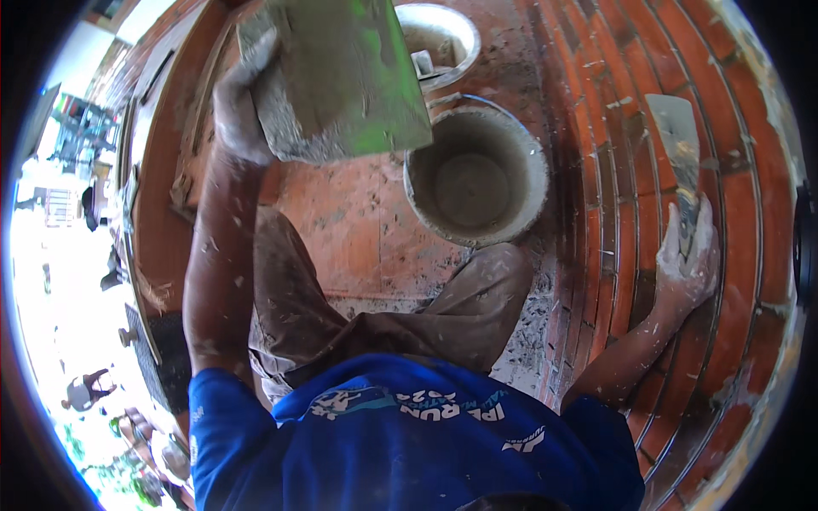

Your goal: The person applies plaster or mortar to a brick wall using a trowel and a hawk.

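Observation:
My left hand (243, 111), dusted with pale mortar, is closed on the left edge of a green mortar-smeared board (345, 81), raised at the upper left. Its broad face is coated in grey-brown, with green showing along the right side. Over at the brick wall, my right hand (688, 251) is wrapped round the handle of a putty knife (677, 136). The flat pale blade points up along the wall; whether it touches the bricks I cannot tell. Between the two hands, beyond my knees, stands a mortar-stained bucket (538, 183) with grey residue inside.
A second, white bucket (471, 38) stands behind the first, with something small in it. The red brick wall (613, 213) runs along my right side. Splattered reddish flooring (358, 247) lies before my knees. A low ledge (162, 204) borders the left; people (85, 392) are outside beyond it.

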`<state>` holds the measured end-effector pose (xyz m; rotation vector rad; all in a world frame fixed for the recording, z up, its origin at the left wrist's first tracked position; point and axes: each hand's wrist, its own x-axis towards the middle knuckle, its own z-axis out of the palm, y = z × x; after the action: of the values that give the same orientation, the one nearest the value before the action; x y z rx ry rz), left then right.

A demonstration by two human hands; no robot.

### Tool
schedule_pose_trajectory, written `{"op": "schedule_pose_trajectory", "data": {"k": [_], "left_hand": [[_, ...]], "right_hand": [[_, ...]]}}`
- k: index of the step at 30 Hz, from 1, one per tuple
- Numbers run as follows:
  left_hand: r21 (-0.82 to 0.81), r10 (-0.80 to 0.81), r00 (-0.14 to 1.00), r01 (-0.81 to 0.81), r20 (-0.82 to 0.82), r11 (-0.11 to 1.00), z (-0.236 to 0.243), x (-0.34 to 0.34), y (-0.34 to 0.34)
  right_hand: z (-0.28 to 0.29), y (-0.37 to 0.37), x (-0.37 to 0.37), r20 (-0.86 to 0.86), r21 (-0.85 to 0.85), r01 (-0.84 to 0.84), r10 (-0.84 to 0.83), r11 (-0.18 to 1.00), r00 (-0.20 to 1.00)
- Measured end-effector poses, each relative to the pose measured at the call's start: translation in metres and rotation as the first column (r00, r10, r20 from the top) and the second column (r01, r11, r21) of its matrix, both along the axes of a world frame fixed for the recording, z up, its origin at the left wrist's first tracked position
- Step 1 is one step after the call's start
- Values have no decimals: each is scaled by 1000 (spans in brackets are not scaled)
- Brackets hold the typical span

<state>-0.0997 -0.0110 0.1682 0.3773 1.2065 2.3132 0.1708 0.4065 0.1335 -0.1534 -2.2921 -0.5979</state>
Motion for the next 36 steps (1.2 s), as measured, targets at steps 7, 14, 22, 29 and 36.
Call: {"op": "schedule_pose_trajectory", "data": {"k": [7,14,22,29,36], "left_hand": [[48,-2,990,9,-141,999,27,3,-73],[139,-30,999,36,-40,990,20,12,-23],[229,-118,989,95,88,969,3,-34,57],[336,-244,951,172,188,926,-30,-45,108],[320,-328,848,200,417,926,-100,-91,133]], "right_hand": [[-7,4,-1,27,74,-10,8,997,1000],[-1,-6,-6,51,124,-32,26,992,998],[10,-8,3,49,108,49,-55,993,997],[10,-26,0,-58,-454,-42,18,890,998],[-1,-35,-10,8,-496,104,-115,862,993]]}}
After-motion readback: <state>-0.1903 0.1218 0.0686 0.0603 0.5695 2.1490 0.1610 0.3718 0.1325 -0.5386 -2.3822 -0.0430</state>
